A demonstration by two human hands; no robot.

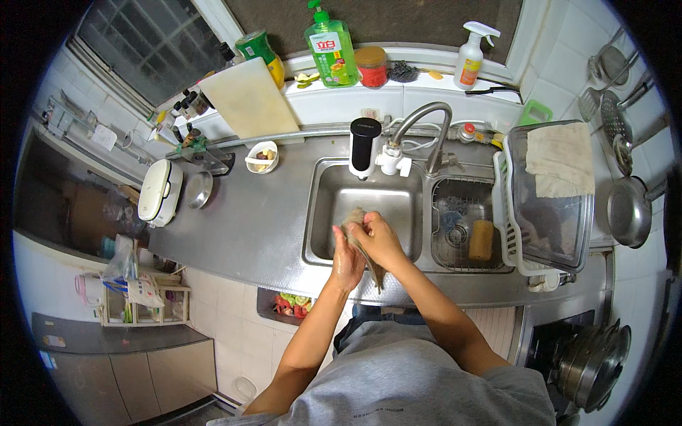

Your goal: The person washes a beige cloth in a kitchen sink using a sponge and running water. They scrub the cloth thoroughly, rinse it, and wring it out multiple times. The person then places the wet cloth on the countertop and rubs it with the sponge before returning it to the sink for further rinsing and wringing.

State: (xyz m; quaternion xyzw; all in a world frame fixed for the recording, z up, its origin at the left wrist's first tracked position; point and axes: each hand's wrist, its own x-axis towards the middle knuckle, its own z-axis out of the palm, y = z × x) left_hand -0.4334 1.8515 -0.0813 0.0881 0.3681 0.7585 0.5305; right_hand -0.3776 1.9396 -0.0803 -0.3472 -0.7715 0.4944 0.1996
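Over the front of the left basin of a stainless steel sink, both hands hold a limp, beige-brown cloth. My right hand grips its upper part between thumb and fingers. My left hand is cupped against its left side, with the thumb pointing up and the other fingers partly hidden. A darker, narrow end of the cloth hangs between the wrists towards the counter's front edge. The left hand and wrist look wet. Behind the hands stand a curved metal faucet and a black-and-white tap water filter.
A wire basket with a yellow sponge sits in the right basin. Right of it stands a lidded dish rack. On the left counter are a small white bowl, a metal bowl and a white appliance. Bottles line the sill.
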